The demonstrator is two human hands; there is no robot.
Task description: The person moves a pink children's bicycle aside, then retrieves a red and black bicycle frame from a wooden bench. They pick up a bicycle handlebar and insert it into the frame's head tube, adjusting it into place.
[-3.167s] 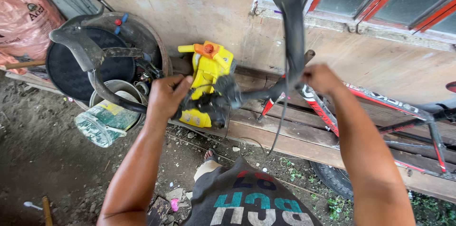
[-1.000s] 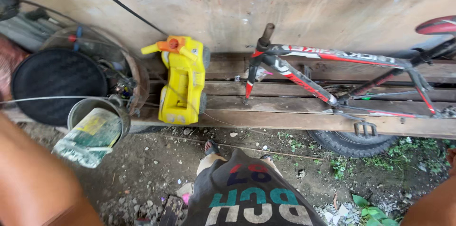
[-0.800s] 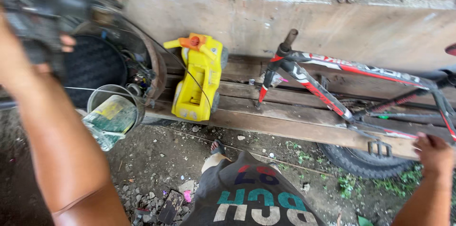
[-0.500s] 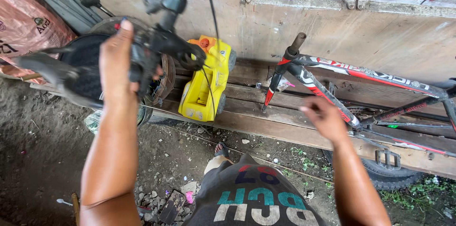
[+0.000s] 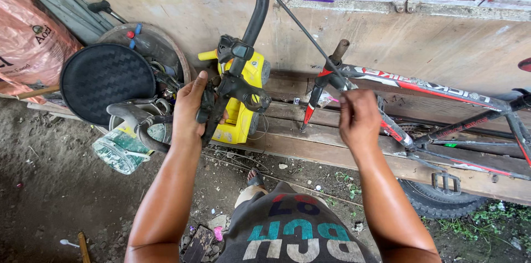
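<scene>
Fingers [image 5: 194, 92] of left hand [image 5: 191, 109] clamped around black handlebar [image 5: 251, 17] at brake lever cluster [image 5: 235, 83], held up in front of yellow machine [image 5: 243, 113] on wooden planks [image 5: 343, 147]. Right hand [image 5: 359, 120] fingers pinched together on thin black cable [image 5: 301, 25] running up toward handlebar, just beside head tube of red-and-black bicycle frame [image 5: 420, 87] lying on planks. Black round disc [image 5: 108, 81], bucket [image 5: 124, 144] and pink sack [image 5: 27, 42] at left by wall; dirt ground below.

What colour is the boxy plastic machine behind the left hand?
Yellow boxy plastic machine, with an orange cap; the head view shows it best.
</scene>
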